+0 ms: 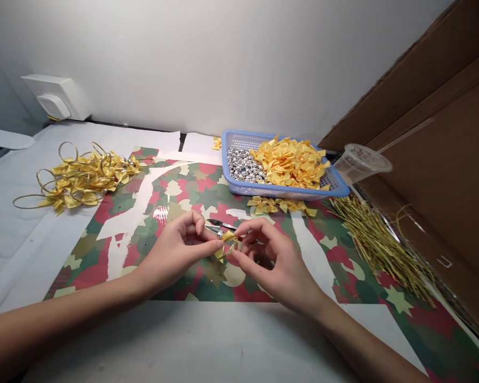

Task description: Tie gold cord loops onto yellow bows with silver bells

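Between my two hands is a small yellow ribbon bow (228,235) with a silver bell (220,233) and a loop of gold cord (232,248). My left hand (179,247) pinches the bow and bell side between thumb and fingers. The fingertips of my right hand (277,258) are closed on the gold cord loop at its right side. Just behind my fingers lies a pair of metal snips (220,223) on the patterned sheet; its handles are partly hidden by my right hand.
A blue basket (239,187) holds silver bells (245,165) and yellow bows (291,162). More bows (281,205) lie before it. Looped bows (85,178) are heaped at left. Gold cords (383,244), a clear plastic cup (363,161) and a cardboard box (435,117) stand at right.
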